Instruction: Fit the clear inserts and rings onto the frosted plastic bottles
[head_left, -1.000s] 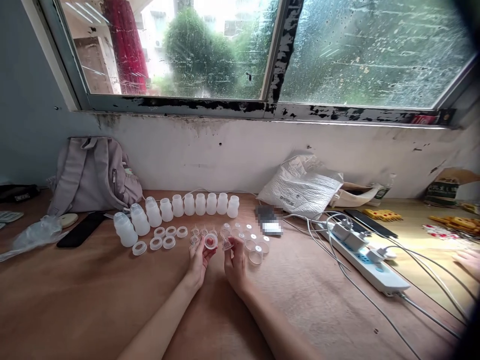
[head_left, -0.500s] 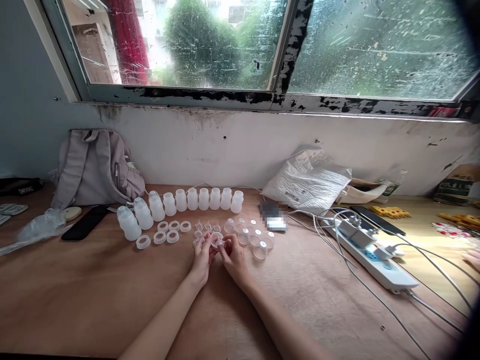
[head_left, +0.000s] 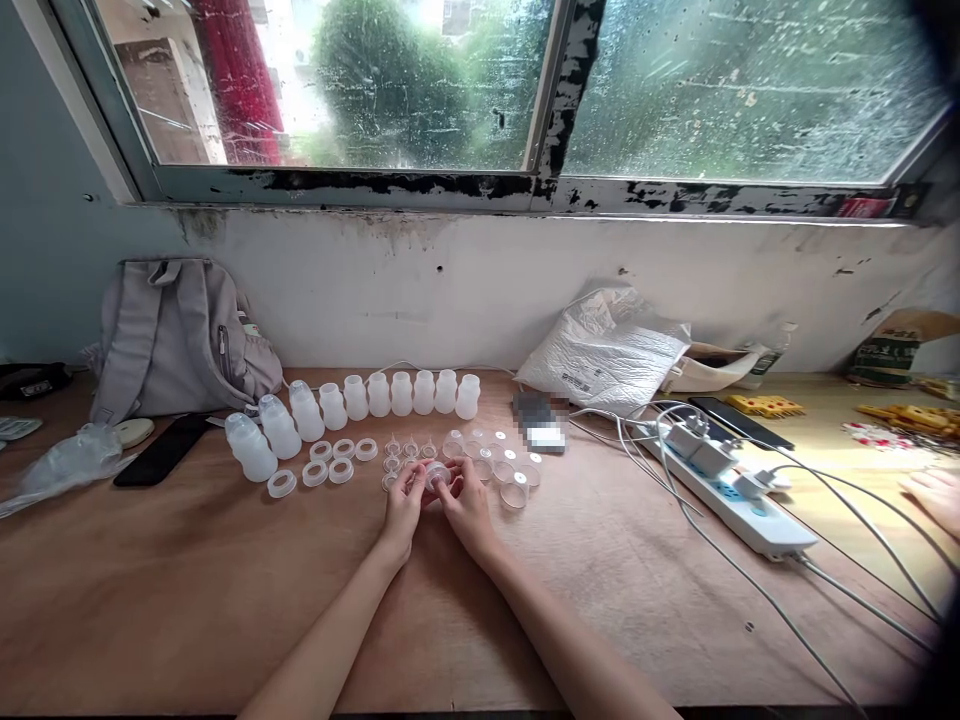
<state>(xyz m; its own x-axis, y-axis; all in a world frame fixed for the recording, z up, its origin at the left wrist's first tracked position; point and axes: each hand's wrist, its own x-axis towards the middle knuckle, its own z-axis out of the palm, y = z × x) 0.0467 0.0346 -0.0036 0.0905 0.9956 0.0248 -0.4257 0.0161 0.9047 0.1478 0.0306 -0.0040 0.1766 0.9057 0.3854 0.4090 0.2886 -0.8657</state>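
Observation:
My left hand [head_left: 403, 512] grips a white bottle collar ring [head_left: 437, 472] from its left side. From the right, the fingers of my right hand [head_left: 466, 508] pinch a small clear piece, seemingly a teat, at the ring's opening; the fingers partly hide it. Just behind my hands stand several clear silicone teats [head_left: 409, 449]. Clear dome caps [head_left: 514, 492] are grouped to the right of my right hand. More white collar rings [head_left: 341, 470] lie flat to the left. Beyond them is a row of frosted baby bottles [head_left: 379, 396], the leftmost ones [head_left: 251, 448] with clear tops on.
A black phone [head_left: 161, 450], a plastic bag [head_left: 71, 465] and a grey backpack [head_left: 184, 335] sit at left. A silver mailer bag [head_left: 607, 350] lies against the wall. Right of it, a power strip [head_left: 750, 510] trails white cables. Another person's hand [head_left: 934, 495] shows at the right edge.
My fingers have closed in around the ring, and the clear piece now sits at its opening. The whole view has shifted slightly; the laid-out bottle parts stay in place.

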